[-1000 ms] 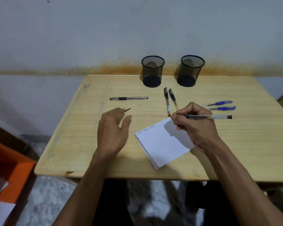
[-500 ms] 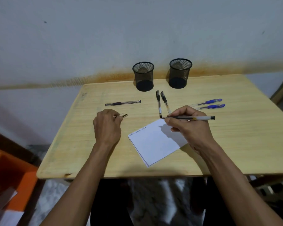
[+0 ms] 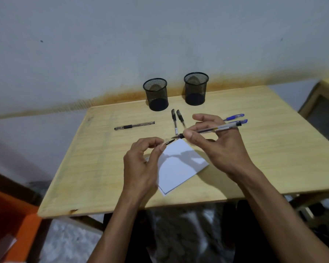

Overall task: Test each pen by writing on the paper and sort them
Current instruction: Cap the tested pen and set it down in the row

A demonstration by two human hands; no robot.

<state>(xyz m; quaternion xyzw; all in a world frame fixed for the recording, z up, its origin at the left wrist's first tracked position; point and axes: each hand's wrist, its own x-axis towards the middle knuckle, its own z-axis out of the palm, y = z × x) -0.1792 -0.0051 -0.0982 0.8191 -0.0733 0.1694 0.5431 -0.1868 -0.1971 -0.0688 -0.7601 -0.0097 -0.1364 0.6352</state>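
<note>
Both your hands have lifted off the paper [image 3: 179, 164] — right hand [image 3: 215, 143] pinches the tested pen [image 3: 209, 130] by its barrel, left hand [image 3: 141, 164] pinches the cap [image 3: 169, 142], tip and cap nearly meeting. Likely recapping next; both mesh cups [image 3: 156, 94] look empty — sorting not yet begun.

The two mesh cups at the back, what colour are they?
Black wire mesh, both cups, clearest in the head view.

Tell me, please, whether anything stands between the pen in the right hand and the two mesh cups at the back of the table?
Only loose pens lie between them. The pen in the right hand is raised above the table; two black pens lie flat in front of the mesh cups, low enough to pass over.
</note>
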